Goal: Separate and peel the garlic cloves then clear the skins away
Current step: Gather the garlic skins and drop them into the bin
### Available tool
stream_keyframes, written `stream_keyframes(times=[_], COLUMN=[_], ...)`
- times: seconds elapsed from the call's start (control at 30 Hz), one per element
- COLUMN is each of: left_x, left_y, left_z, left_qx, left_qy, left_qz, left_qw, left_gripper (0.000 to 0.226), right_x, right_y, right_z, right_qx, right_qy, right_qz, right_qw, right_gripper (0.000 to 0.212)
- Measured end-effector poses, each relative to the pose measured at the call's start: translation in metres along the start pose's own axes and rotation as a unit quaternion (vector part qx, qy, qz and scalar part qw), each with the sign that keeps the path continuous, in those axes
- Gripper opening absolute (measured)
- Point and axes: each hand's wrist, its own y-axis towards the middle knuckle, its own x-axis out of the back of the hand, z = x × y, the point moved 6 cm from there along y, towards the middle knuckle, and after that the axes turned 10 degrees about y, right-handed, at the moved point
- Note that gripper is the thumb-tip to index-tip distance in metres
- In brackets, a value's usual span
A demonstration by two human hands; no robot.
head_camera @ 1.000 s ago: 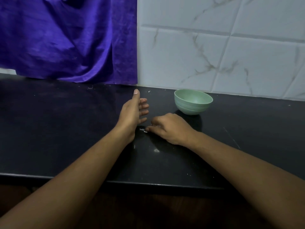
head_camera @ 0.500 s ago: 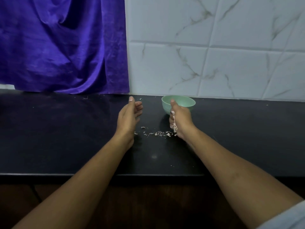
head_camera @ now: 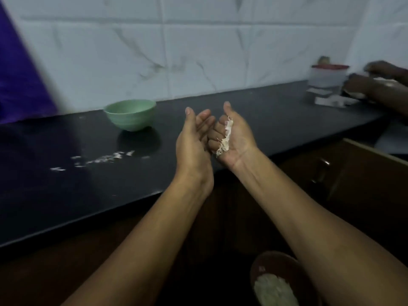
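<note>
Reference landmark: green bowl (head_camera: 130,114), upright on the black desk (head_camera: 66,195), close to the tiled wall (head_camera: 198,51). Its inside cannot be seen from this angle.

Right hand (head_camera: 237,140): raised to the right of the bowl and nearer the camera, over the front edge of the desk, palm turned up and inward. Its fingers are curled round a bunch of garlic skins (head_camera: 225,138). Pale papery ends stick out along the fold of the fingers and below the little finger.

Left hand (head_camera: 194,138): between the bowl and the right hand, held on edge with the thumb up. Its fingers are loose, slightly bent and hold nothing. The fingertips lie at the right hand's knuckles; contact cannot be confirmed.

Scattered skins (head_camera: 103,159): a thin line of white scraps on the desk, in front of the bowl and running off to its left, blurred.

Other items:
- Purple curtain (head_camera: 19,85), left of the bowl, against the wall.
- Clear tub with a red lid (head_camera: 326,78), far right of the bowl by the wall.
- Another person's hands (head_camera: 379,82), beside the tub, blurred. What they handle cannot be made out.
- Round brown container (head_camera: 276,290), below desk level, nearest the camera and right of the bowl. It holds pale material too blurred to identify.
- Wooden cupboard front with a metal handle (head_camera: 320,171), under the desk, right of the bowl
</note>
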Motion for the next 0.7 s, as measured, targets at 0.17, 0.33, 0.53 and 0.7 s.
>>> stream_keyframes(times=[0.17, 0.33, 0.53, 0.7], left_x=[-0.070, -0.102, -0.099, -0.074], left_y=[-0.039, -0.070, -0.087, -0.086], left_z=[0.077, 0.173, 0.306, 0.407], left_qx=[0.043, 0.106, 0.309, 0.468], left_qy=[0.001, 0.042, 0.113, 0.152], left_qz=[0.082, 0.133, 0.122, 0.122], left_qw=[0.996, 0.985, 0.936, 0.862], left_gripper=[0.047, 0.040, 0.038, 0.049], right_x=[0.097, 0.209, 0.360, 0.467], right_y=[-0.051, -0.089, -0.106, -0.112], right_z=[0.055, 0.068, 0.023, -0.026], right_qx=[0.050, 0.055, -0.011, -0.066], right_qy=[0.003, 0.009, 0.069, 0.060], right_qz=[-0.069, -0.156, -0.321, -0.461], right_qw=[0.996, 0.986, 0.945, 0.883], right_gripper=[0.060, 0.057, 0.062, 0.058])
